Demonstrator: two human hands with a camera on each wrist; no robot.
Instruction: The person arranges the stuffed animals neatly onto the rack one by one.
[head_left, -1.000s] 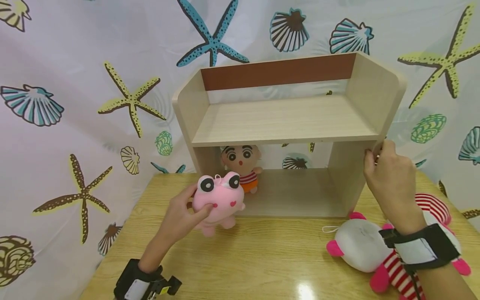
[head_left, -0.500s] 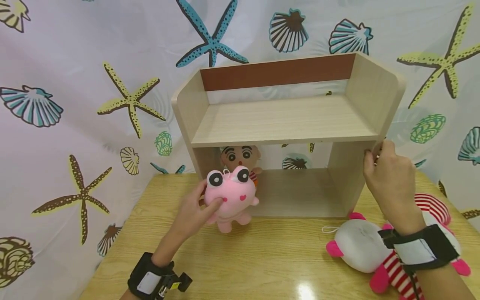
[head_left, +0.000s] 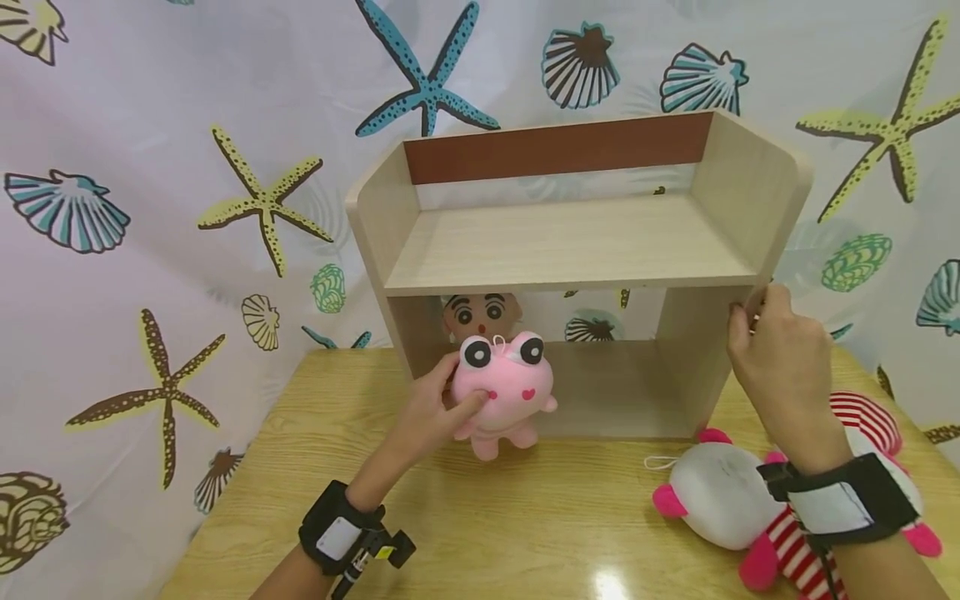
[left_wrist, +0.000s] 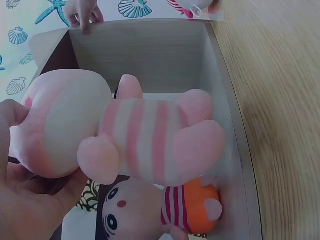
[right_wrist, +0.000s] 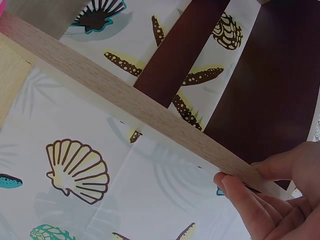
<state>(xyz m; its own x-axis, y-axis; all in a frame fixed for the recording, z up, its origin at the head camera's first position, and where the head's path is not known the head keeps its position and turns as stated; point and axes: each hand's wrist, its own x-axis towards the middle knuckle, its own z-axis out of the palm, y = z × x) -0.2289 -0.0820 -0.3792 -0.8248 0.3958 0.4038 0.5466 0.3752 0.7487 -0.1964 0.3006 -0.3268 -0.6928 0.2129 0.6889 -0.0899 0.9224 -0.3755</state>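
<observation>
My left hand [head_left: 427, 417] grips a pink frog plush toy [head_left: 510, 396] by the side of its head, thumb on the cheek. The frog is upright before the lower left opening of a pale wooden shelf [head_left: 577, 242]. Behind it, inside that opening, a boy doll [head_left: 480, 313] with thick eyebrows is partly hidden. The left wrist view shows the frog's striped belly [left_wrist: 145, 135] and the doll's orange shorts [left_wrist: 200, 207]. My right hand [head_left: 783, 379] holds the front edge of the shelf's right side panel; in the right wrist view, thumb and fingers [right_wrist: 250, 210] pinch that panel [right_wrist: 125, 105].
On the wooden table [head_left: 570, 517], right of the shelf, lies a white and pink plush toy [head_left: 723, 496] with red stripes, partly under my right forearm. Another striped plush part [head_left: 866, 421] shows beyond the wrist. A patterned curtain [head_left: 135, 292] hangs behind.
My left hand has moved right with the frog plush, which now covers more of the doll's body. My right hand stays on the shelf panel.
</observation>
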